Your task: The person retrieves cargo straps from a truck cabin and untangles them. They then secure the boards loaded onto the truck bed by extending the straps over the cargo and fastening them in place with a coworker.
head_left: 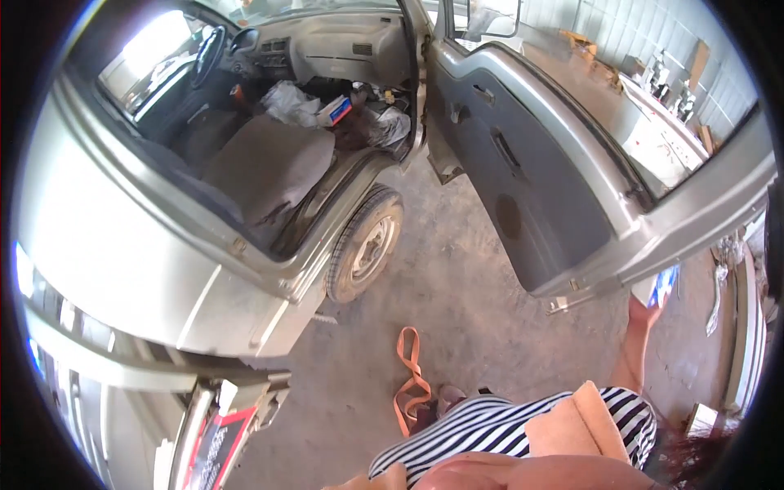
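Note:
My right hand [645,312] is out at the far right with the arm stretched forward, its fingers closed round a blue-and-white packet [666,286]. The lower edge of the open vehicle door [539,163] hides part of that packet, and I cannot make out what is in it. Hand and packet are close to the door's outer corner. My left hand is outside the picture.
A silver van [139,245] stands at left, its front seat [273,159] showing. Plastic bags [291,104] and a white, blue and red box [335,111] lie in the footwell. An orange strap [411,376] hangs near my feet. A white table [657,131] holds bottles.

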Motion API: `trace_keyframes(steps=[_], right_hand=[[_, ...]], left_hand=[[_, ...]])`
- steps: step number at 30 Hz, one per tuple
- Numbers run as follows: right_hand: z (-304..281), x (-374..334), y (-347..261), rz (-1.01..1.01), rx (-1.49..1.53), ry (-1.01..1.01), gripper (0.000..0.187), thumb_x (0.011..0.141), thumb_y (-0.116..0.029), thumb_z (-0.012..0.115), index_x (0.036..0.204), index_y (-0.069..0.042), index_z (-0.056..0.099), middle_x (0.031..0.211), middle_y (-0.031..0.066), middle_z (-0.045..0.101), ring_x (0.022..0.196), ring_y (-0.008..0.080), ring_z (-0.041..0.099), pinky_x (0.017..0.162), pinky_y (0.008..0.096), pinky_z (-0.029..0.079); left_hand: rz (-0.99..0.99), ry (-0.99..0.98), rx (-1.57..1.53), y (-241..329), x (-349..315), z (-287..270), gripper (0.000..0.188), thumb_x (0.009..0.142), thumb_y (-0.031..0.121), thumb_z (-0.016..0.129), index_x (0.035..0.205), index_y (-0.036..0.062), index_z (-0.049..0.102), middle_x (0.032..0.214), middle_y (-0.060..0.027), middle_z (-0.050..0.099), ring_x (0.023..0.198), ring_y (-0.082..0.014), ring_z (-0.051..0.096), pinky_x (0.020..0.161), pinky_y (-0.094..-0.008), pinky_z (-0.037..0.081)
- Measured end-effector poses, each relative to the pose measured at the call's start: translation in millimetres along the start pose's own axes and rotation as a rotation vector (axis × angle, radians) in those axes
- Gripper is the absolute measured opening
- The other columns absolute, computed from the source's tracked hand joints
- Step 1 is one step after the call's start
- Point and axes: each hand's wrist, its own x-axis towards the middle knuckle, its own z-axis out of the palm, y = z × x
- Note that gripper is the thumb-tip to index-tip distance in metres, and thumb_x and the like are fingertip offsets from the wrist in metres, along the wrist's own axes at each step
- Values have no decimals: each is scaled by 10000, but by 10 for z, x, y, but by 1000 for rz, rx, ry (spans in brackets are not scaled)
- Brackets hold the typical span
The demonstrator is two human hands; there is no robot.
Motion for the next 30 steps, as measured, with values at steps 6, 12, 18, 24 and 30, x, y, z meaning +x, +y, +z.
trace_keyframes(steps=[6, 12, 18, 24, 30], right_hand=[[847, 23, 1137, 149, -83, -255, 599, 874, -350, 611, 1360, -43, 441, 1377, 110, 485, 1258, 249, 468, 1068, 409, 349], [1846, -1422, 1731, -3, -254, -528, 598, 876, -288, 619, 1381, -34, 424, 1401, 124, 469, 1309, 245, 419, 1097, 398, 309], [3438, -3500, 2160, 1285, 757, -727, 605, 893, -438, 564, 1381, -109, 427, 1307, 92, 551, 1176, 278, 540, 983, 466, 446], [4212, -6896, 1965, 1930, 38, -1390, 225, 856, -74, 630, 1072, -27, 586, 979, 93, 640, 862, 179, 629, 804, 368, 541], [4268, -9017, 1955, 2089, -434, -1923, 368, 862, -246, 663, 1143, -23, 581, 1079, 111, 661, 953, 209, 664, 859, 396, 541]], left_hand=[[-181, 229, -125, -1253, -1407, -868, 462, 968, 324, 477, 1329, 35, 455, 1236, -128, 559, 1132, -241, 564, 936, -405, 484], [-248, 387, -283, -2356, -2469, -1286, 459, 969, 321, 473, 1323, 30, 463, 1226, -130, 567, 1127, -240, 569, 928, -403, 488], [-42, 516, -503, -2479, -2411, -1629, 456, 970, 319, 469, 1317, 24, 471, 1215, -133, 575, 1121, -240, 574, 920, -401, 492], [20, 548, -801, -2968, -2686, -1919, 453, 970, 317, 466, 1311, 19, 479, 1205, -135, 584, 1116, -239, 578, 912, -399, 495], [112, 513, -976, -2828, -2412, -2645, 451, 971, 314, 462, 1306, 13, 487, 1194, -137, 592, 1111, -238, 583, 904, -397, 499]])
